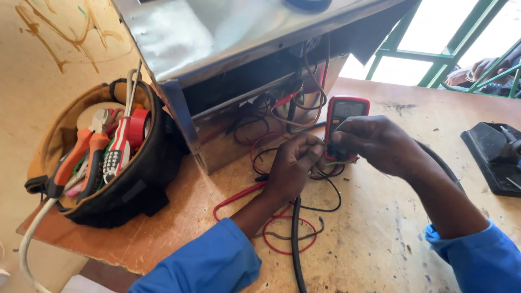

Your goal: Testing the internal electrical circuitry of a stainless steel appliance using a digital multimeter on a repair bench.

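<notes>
On the worn wooden table (380, 239), just in front of the open metal cabinet (228, 59), a red multimeter (344, 116) lies with its long axis running away from the person, screen end toward the cabinet. Both hands meet at its near end: the left hand (293, 165) comes in from the left with fingers curled shut, pinching what looks like a thin lead or probe tip, while the right hand (380, 142) rests over the meter's lower right part, fingers bent and closed on a slim wire — exactly what sits between those fingertips is too small to tell. The right hand is the nearer one to the meter, touching it; the left is just beside it. Red and black leads (282, 228) loop across the table below the hands, and a thick black cable (296, 244) runs toward the viewer between the blue sleeves. More wires hang out of the cabinet's open side, crowding the space behind the meter. Well apart to the left stands a tool pouch (108, 163) with pliers and red tape — a black case (491, 154) lies far right.
</notes>
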